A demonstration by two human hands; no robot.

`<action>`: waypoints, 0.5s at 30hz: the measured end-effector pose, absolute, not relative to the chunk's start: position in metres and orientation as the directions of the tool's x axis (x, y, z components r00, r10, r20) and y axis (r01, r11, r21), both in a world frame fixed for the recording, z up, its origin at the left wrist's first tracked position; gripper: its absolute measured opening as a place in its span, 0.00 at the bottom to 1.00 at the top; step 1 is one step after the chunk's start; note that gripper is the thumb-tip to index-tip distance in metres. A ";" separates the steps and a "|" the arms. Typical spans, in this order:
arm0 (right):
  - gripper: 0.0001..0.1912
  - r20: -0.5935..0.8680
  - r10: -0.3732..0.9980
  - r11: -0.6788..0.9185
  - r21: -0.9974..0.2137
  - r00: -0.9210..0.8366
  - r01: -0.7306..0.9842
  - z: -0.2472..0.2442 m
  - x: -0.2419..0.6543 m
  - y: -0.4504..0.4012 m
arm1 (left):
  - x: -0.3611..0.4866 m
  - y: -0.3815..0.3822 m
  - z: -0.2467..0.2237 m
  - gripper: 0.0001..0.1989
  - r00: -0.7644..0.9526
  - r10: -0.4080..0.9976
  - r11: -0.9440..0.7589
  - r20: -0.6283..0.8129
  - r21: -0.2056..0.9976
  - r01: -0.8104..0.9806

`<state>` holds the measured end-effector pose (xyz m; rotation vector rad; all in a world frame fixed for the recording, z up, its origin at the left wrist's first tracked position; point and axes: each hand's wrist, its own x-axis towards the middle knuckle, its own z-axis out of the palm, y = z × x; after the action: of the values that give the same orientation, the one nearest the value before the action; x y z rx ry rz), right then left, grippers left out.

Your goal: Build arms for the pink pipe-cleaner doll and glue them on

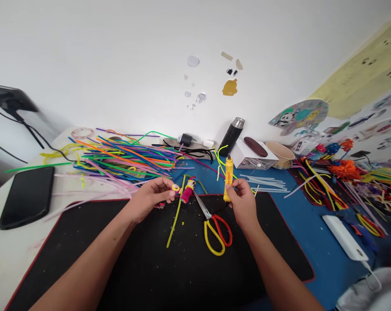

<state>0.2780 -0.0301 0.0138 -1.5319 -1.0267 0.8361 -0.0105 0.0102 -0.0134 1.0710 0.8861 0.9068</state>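
The left hand point(156, 194) has its thumb and fingertips closed on a small round yellow-and-pink piece point(175, 188) (too small to make out fully), held just left of a magenta fuzzy wrapped figure point(188, 191). The right hand point(242, 199) is curled around the lower part of a yellow pen-shaped tool with a dark tip point(228, 179), which stands nearly upright, tip up. Between the hands, a yellow-green pipe cleaner point(176, 222) slants beside the figure, its lower end over the black mat with red edging point(143, 268). Metal scissors with one yellow and one red handle point(211, 222) lie open a little on the mat, blades pointing up toward the figure. Beyond the left hand, a loose heap of multicoloured pipe cleaners point(127, 157) spreads over the tabletop point(7, 259), with a black smartphone-like slab point(27, 196) at the far left. Behind the yellow tool, a black cylindrical flask with a silver cap point(230, 137) leans near a white box point(253, 157) topped by a dark brown oval case point(255, 147); a round tan bowl point(280, 154) is just beside the box. Translucent white sticks point(266, 182) lie right of the tool, and a white rectangular device with a cable point(344, 237) lies farther right.
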 end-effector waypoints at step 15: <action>0.17 0.083 0.982 0.052 -0.983 0.171 0.179 0.017 0.238 -0.019 | -0.006 0.008 -0.015 0.16 0.413 0.901 0.247 -0.129 0.937 -0.246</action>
<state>0.2377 -0.0191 0.0168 -1.3628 -1.2297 0.9388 -0.0056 0.0077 -0.0155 1.0209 0.7937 0.9061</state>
